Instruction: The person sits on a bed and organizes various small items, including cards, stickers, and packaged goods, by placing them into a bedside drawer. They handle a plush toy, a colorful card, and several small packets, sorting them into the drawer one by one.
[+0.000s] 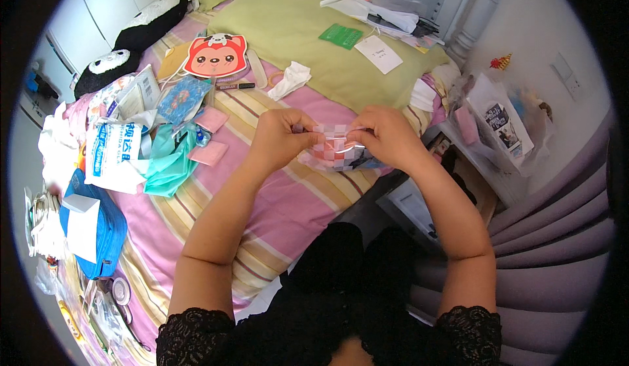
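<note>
Over the near edge of the bed I hold a small see-through plastic bag with a pink and white checked pattern. My left hand pinches its left upper edge between thumb and fingers. At the opposite upper corner, my right hand has a similar pinch grip. The bag hangs between them, its film shiny; I cannot make out what, if anything, is inside. Just behind and below it lies another crinkled clear plastic piece, partly hidden by the hands.
A striped bedsheet carries a red animal-face item, a crumpled white tissue, pink packets, a teal cloth bag and a blue zip case. Behind is a green pillow; at right, a bedside cabinet holds plastic bags.
</note>
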Demonstrator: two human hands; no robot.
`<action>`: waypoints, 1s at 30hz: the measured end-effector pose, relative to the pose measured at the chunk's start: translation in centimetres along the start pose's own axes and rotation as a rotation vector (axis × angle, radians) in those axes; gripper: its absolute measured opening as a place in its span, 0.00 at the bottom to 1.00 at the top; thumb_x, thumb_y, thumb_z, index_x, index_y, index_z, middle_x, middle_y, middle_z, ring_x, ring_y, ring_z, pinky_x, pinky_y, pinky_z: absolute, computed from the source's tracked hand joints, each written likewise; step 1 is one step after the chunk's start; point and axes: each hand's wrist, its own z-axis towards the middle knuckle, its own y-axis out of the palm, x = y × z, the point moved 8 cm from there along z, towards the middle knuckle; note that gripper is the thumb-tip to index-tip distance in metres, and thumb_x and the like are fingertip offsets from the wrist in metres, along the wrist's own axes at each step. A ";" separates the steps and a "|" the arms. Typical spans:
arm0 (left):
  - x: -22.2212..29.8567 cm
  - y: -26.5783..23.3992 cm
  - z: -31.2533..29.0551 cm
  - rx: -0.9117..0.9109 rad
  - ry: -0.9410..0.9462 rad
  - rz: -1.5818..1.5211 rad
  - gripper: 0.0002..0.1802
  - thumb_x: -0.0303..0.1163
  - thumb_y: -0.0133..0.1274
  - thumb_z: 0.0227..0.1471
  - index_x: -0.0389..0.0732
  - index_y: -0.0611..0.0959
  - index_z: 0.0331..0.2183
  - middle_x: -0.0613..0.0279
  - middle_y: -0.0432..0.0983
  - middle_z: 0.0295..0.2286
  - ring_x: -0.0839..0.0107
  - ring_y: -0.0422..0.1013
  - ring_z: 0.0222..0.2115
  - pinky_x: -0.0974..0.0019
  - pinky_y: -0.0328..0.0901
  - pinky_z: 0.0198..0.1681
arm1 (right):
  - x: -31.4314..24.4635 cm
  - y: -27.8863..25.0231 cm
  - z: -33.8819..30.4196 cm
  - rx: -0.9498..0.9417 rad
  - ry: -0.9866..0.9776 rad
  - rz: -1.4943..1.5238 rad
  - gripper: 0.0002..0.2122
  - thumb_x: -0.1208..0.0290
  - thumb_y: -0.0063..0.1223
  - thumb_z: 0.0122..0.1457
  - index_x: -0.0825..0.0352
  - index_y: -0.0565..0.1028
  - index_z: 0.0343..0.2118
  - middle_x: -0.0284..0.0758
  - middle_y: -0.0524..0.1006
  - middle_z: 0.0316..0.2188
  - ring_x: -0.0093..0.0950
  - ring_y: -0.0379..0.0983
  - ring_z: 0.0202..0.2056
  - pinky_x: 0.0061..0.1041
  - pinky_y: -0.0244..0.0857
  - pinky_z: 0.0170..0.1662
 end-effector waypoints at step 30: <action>4.2 3.3 -2.8 -0.305 0.400 0.470 0.09 0.29 0.61 0.38 0.39 0.80 0.26 0.57 0.76 0.33 0.59 0.73 0.31 0.61 0.67 0.32 | -2.8 0.1 -2.4 0.064 -0.184 -0.174 0.04 0.75 0.57 0.44 0.66 0.75 0.24 0.36 0.71 0.25 0.37 0.68 0.32 0.34 0.62 0.33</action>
